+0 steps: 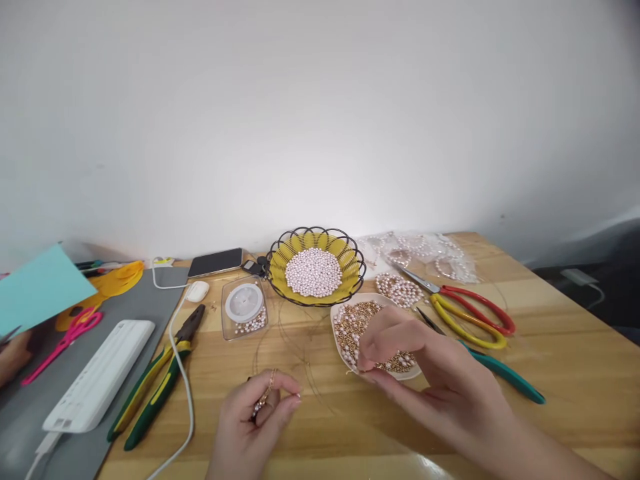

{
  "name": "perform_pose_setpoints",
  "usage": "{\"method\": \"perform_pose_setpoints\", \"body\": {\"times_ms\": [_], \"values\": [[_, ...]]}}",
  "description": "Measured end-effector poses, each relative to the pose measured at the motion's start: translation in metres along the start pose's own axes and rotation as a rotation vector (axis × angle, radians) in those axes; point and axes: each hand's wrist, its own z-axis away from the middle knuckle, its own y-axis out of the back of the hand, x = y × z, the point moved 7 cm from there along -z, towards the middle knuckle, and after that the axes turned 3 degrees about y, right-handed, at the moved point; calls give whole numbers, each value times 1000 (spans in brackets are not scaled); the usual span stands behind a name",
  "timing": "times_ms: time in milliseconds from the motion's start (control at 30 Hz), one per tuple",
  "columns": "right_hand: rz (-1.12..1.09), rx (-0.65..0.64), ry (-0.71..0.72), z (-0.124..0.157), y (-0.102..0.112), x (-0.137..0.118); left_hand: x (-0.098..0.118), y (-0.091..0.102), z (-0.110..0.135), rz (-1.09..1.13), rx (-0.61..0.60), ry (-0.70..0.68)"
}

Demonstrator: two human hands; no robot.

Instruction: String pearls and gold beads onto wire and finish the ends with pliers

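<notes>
My left hand (257, 423) is low in the middle, its thumb and index finger closed together. A short strand of small gold and pale beads (265, 395) hangs over its fingers. Fine thread (313, 377) curls across the wood just beyond it. My right hand (440, 380) pinches at the near edge of a white dish (337, 333) filled with mixed gold and pale pink beads. Whatever sits between those fingertips is too small to make out. Behind stands a yellow basket (277, 280) with a black looped rim, holding pale pink beads (313, 272).
Scissors (450, 303), teal-handled pliers (505, 377) and beaded loops (399, 289) lie at right. On the left are a clear box with a spool (245, 303), green-yellow pliers (160, 380), a white power strip (100, 377), pink scissors (65, 343) and another person's hand (14, 357).
</notes>
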Motion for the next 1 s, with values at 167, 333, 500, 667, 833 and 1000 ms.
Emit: {"method": "perform_pose_setpoints", "body": {"times_ms": [167,333,500,667,833,1000], "values": [[74,52,66,3,15,-8,41,-46,0,139,-123,51],[191,87,67,8,27,-4,44,-80,-13,388,-136,61],[218,95,-12,15,29,2,32,-99,-21,504,-202,32],[272,91,-27,15,27,0,28,-108,-20,610,-268,66],[313,82,-18,15,24,0,28,-111,-18,669,-294,67],[312,74,-13,19,22,4,26,-111,-16,659,-281,83]]}}
